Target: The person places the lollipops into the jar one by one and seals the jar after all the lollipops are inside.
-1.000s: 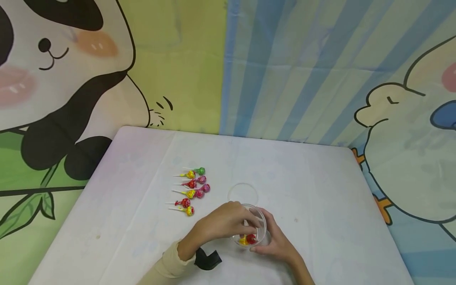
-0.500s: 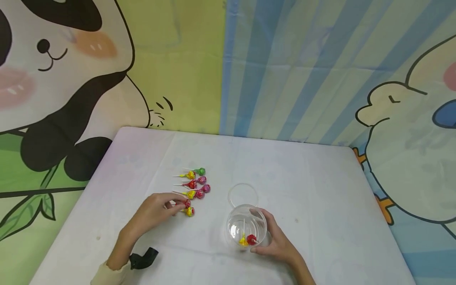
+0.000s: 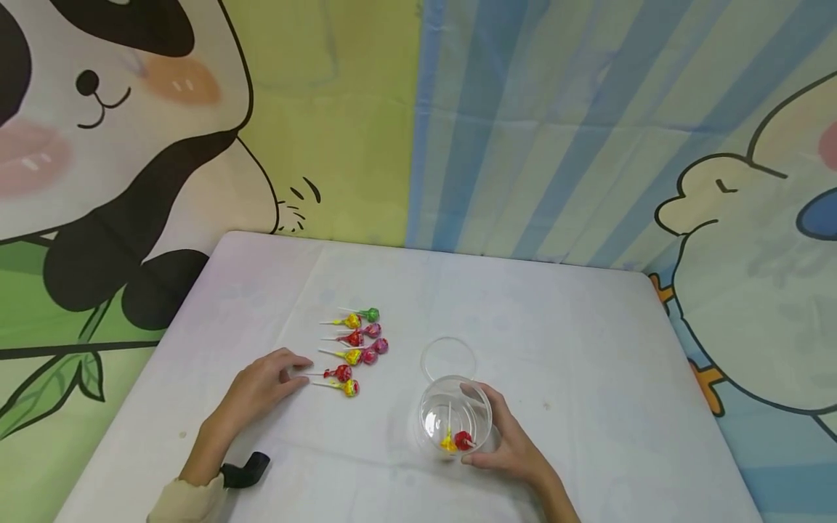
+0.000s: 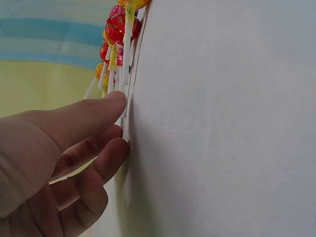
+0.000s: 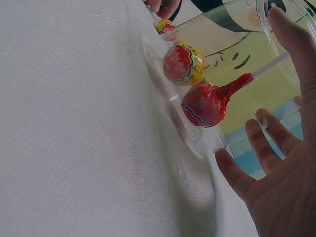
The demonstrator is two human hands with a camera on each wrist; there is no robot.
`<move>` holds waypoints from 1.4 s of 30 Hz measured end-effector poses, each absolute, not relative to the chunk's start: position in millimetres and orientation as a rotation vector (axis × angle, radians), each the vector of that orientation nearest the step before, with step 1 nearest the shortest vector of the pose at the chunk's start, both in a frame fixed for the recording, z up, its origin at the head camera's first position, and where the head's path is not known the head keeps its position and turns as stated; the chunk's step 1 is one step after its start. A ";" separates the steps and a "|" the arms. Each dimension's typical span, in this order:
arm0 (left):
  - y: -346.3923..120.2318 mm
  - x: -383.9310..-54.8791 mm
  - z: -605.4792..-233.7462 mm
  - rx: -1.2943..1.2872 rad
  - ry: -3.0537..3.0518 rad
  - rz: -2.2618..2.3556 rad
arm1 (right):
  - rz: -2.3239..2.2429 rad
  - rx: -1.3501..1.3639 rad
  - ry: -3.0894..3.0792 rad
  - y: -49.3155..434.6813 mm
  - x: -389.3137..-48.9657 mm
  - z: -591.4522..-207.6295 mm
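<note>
My left hand [image 3: 264, 381] is at the stick ends of two lollipops on the table, a red lollipop [image 3: 340, 373] and a yellow lollipop [image 3: 349, 387]. Its thumb and fingertips stand apart, with a white stick [image 4: 126, 64] reaching in beside the thumb. My right hand [image 3: 513, 443] grips a clear plastic cup [image 3: 434, 398] by its right side, fingers and thumb curved round the wall. Inside the cup lie a yellow-wrapped lollipop [image 5: 185, 64] and a red lollipop [image 5: 205, 105], their heads near the bottom.
Several more lollipops, among them a green lollipop [image 3: 371, 314] and a pink lollipop [image 3: 381, 346], lie in a loose column with sticks pointing left. A clear round lid [image 3: 448, 338] lies just behind the cup. A white cloth covers the table [image 3: 575, 349].
My left hand has come out of the cup and moved left to the lollipops, first over the red head, then back to the stick ends. The right hand stays on the cup.
</note>
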State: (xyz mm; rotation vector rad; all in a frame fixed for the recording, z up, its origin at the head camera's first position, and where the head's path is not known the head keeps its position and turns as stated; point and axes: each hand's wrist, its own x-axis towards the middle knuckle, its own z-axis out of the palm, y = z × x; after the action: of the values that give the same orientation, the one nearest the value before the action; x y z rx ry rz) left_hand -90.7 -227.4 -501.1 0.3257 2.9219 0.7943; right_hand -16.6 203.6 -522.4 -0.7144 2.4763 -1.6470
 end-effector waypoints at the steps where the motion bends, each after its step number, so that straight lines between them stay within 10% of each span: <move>1: -227.1 -92.1 -502.6 0.338 2.915 0.796 | -1.646 -0.712 2.477 203.5 -16.4 -522.9; 42: -242.6 -103.3 -514.2 0.223 2.645 1.374 | -1.681 -0.712 2.441 203.2 -16.6 -522.7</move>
State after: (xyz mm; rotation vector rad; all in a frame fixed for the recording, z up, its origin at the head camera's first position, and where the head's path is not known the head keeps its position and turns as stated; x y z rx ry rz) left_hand -103.3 -242.6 -514.2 0.2235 2.6454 1.3741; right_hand -16.6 203.2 -522.7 -0.7124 2.4408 -1.6814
